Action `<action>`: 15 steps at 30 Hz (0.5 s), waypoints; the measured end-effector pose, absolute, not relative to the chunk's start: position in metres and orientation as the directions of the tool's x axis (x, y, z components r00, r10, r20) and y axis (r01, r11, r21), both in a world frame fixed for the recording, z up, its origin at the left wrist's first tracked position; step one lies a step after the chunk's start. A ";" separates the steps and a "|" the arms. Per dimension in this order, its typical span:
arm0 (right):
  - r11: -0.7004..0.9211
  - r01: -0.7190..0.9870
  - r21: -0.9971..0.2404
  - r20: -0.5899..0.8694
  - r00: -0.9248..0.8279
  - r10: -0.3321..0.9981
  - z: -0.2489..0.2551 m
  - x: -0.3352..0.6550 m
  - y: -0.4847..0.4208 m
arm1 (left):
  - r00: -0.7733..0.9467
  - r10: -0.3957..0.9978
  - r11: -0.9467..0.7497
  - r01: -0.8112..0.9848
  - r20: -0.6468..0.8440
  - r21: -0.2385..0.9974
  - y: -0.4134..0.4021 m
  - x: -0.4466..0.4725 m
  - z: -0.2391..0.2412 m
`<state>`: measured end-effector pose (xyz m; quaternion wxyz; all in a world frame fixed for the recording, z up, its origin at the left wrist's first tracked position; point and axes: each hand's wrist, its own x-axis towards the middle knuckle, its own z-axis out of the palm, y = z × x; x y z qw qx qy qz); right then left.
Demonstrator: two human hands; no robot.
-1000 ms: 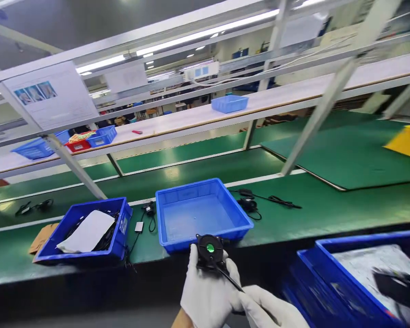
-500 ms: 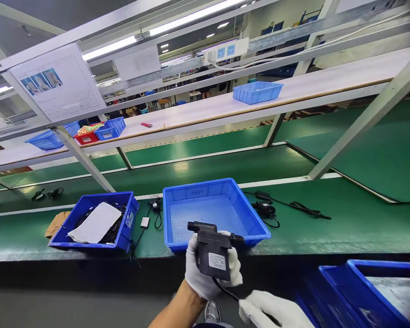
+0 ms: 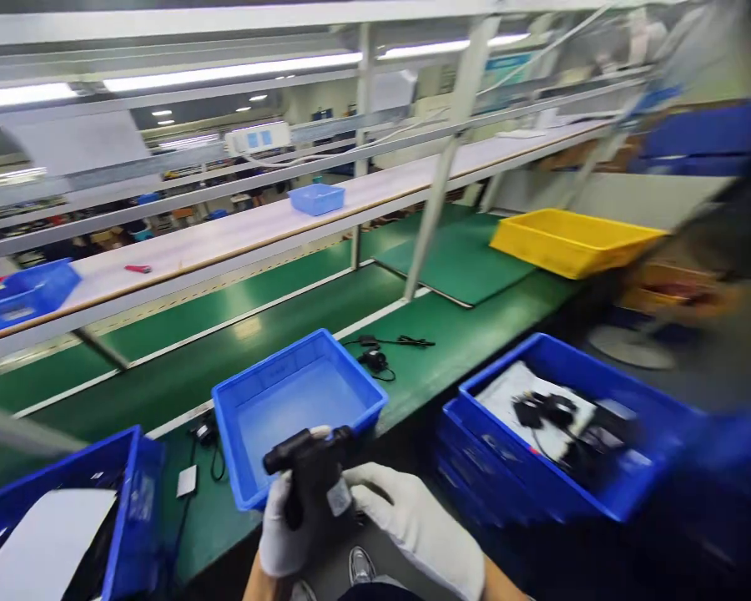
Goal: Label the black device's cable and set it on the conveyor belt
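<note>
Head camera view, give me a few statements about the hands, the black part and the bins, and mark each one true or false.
1. Both gloved hands are on the black pump. True: the left hand and the right hand grip the black pump.
2. The blue tray just beyond the hands is full of parts. False: the blue tray shows only its bare bottom.
3. A yellow bin sits on the green bench to the right. True: the yellow bin is there.
4. The blue bin at right is empty. False: the blue bin at right holds black parts and white sheets.
5. The pump rests on the green bench. False: it is held in the air, in front of the green bench.
</note>
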<state>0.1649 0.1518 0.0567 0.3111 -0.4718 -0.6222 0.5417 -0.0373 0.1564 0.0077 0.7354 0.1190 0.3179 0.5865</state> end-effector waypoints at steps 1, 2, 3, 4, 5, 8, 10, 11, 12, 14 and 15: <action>-0.019 0.233 -0.972 -0.104 -0.358 0.928 0.056 0.161 0.153 | 0.151 0.929 0.322 -0.781 -0.339 0.535 0.161 -0.040 0.011; -0.018 0.217 -0.976 -0.096 -0.356 0.930 0.054 0.157 0.153 | 0.190 0.917 0.360 -0.772 -0.350 0.523 0.166 -0.043 0.015; -0.030 0.209 -0.977 -0.106 -0.361 0.927 0.051 0.154 0.154 | 0.221 0.904 0.393 -0.767 -0.367 0.507 0.172 -0.045 0.019; -0.045 0.222 -0.974 -0.128 -0.373 0.919 0.048 0.150 0.153 | 0.242 0.888 0.422 -0.767 -0.391 0.483 0.178 -0.046 0.025; -0.052 0.255 -0.966 -0.151 -0.386 0.910 0.045 0.147 0.153 | 0.253 0.874 0.439 -0.776 -0.415 0.452 0.184 -0.046 0.031; 0.004 0.390 -0.921 -0.156 -0.378 0.913 0.039 0.139 0.149 | 0.240 0.879 0.391 -0.857 -0.411 0.336 0.196 -0.042 0.048; 0.035 0.422 -0.906 -0.118 -0.330 0.936 0.041 0.134 0.145 | 0.256 0.882 0.365 -0.901 -0.396 0.232 0.198 -0.037 0.054; 0.029 0.415 -0.909 -0.103 -0.293 0.951 0.043 0.131 0.142 | 0.280 0.869 0.375 -0.910 -0.408 0.174 0.197 -0.034 0.056; 0.021 0.400 -0.916 -0.089 -0.255 0.963 0.046 0.129 0.139 | 0.326 0.842 0.406 -0.908 -0.430 0.105 0.195 -0.031 0.056; 0.008 0.363 -0.932 -0.067 -0.192 0.979 0.053 0.126 0.132 | 0.454 0.768 0.485 -0.873 -0.452 -0.053 0.190 -0.028 0.054; -0.001 0.348 -0.937 -0.064 -0.168 0.984 0.056 0.124 0.129 | 0.517 0.738 0.519 -0.846 -0.434 -0.125 0.186 -0.027 0.053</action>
